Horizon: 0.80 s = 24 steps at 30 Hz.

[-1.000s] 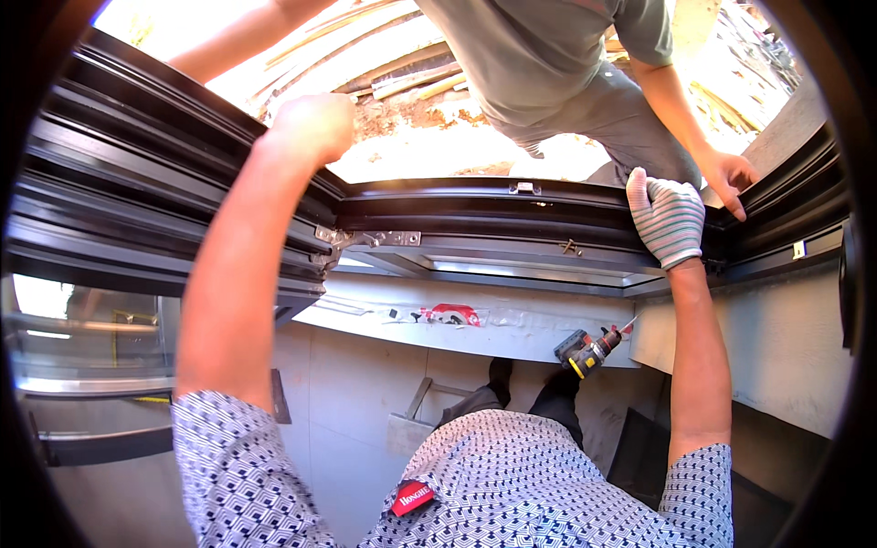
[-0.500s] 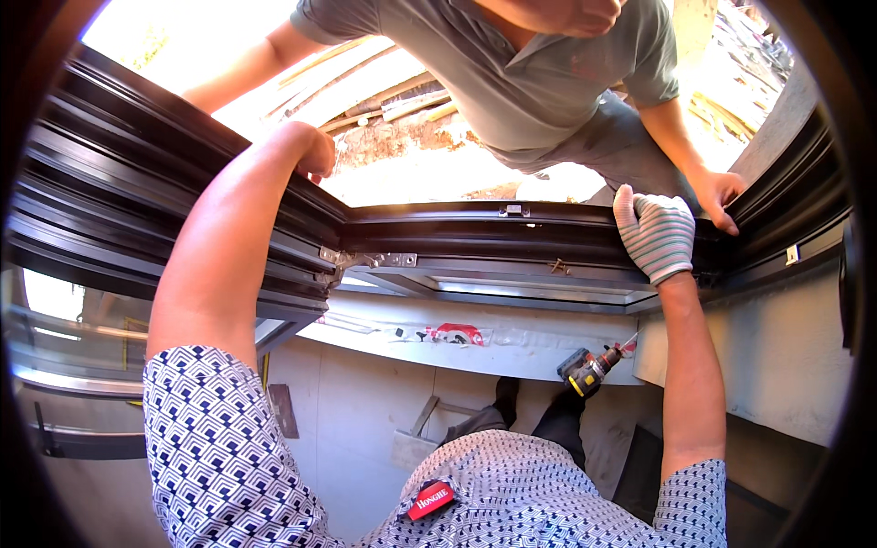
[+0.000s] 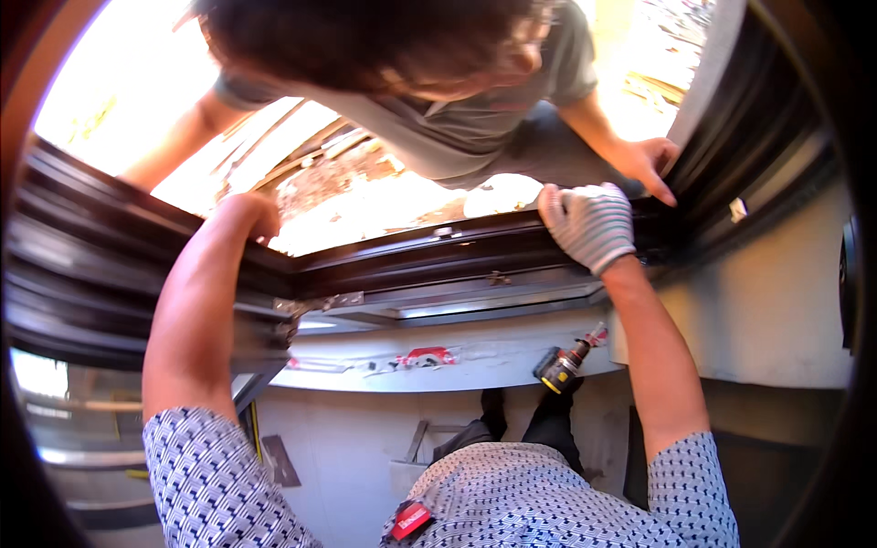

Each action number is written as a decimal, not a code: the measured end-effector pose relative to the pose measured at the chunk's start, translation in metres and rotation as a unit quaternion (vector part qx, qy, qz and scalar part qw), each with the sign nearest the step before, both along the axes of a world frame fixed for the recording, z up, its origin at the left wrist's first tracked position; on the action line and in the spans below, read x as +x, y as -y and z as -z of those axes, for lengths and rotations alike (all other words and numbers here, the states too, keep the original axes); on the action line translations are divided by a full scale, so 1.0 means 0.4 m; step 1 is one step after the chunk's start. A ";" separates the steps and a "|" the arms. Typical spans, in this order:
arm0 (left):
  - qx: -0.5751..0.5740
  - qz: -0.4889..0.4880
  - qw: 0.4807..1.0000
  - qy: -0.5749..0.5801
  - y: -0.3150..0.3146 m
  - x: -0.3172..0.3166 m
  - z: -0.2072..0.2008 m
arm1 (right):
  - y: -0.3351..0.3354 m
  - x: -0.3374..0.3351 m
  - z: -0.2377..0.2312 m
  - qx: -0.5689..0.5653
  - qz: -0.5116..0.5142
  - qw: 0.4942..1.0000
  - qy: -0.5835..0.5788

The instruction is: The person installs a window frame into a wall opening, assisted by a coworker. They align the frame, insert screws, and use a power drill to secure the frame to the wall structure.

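Observation:
A dark brown metal window frame (image 3: pixel 429 251) spans the opening in front of me. My left hand (image 3: pixel 254 217) is curled over the outer edge of its left side, the fingertips mostly hidden. In a white striped knit glove, my right hand (image 3: pixel 589 224) grips the lower rail near its right corner, thumb raised along the edge. A silver hinge (image 3: pixel 315 306) joins the lower left corner to an inward-opened sash. Close to my right hand, a co-worker's hand (image 3: pixel 649 166) touches the right side of the frame.
Outside, a co-worker in a grey shirt (image 3: pixel 457 137) leans over the opening. On the white sill (image 3: pixel 493 361) lie a cordless drill (image 3: pixel 562 363) and crumpled red-and-clear plastic film (image 3: pixel 425 356). Several boards (image 3: pixel 311 151) lie outdoors. Below, a small stool (image 3: pixel 420 452) stands near my legs.
The co-worker has bent forward, so the head now covers much of the upper view. The frame and sill appear farther left in the picture. Both my hands keep their places on the frame.

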<state>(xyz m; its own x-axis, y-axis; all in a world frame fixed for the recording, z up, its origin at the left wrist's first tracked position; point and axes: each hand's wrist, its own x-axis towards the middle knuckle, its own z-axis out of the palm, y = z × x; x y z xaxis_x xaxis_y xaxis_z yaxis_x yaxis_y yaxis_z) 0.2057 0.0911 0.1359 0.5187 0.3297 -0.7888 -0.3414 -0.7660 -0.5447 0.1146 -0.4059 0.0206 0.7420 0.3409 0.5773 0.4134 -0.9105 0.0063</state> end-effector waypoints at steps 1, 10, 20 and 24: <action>0.012 -0.073 0.996 0.048 -0.019 -0.006 0.012 | -0.001 0.004 0.011 -0.009 -0.003 1.000 -0.008; -0.052 -0.051 0.979 0.192 0.108 -0.106 0.016 | -0.008 -0.003 -0.019 0.089 0.011 0.992 -0.092; -0.486 0.004 0.763 0.427 0.429 -0.330 0.148 | 0.000 -0.005 -0.007 0.100 0.017 0.985 -0.142; -0.514 0.066 0.684 0.513 0.447 -0.365 0.232 | 0.005 -0.012 -0.013 0.092 0.022 0.983 -0.156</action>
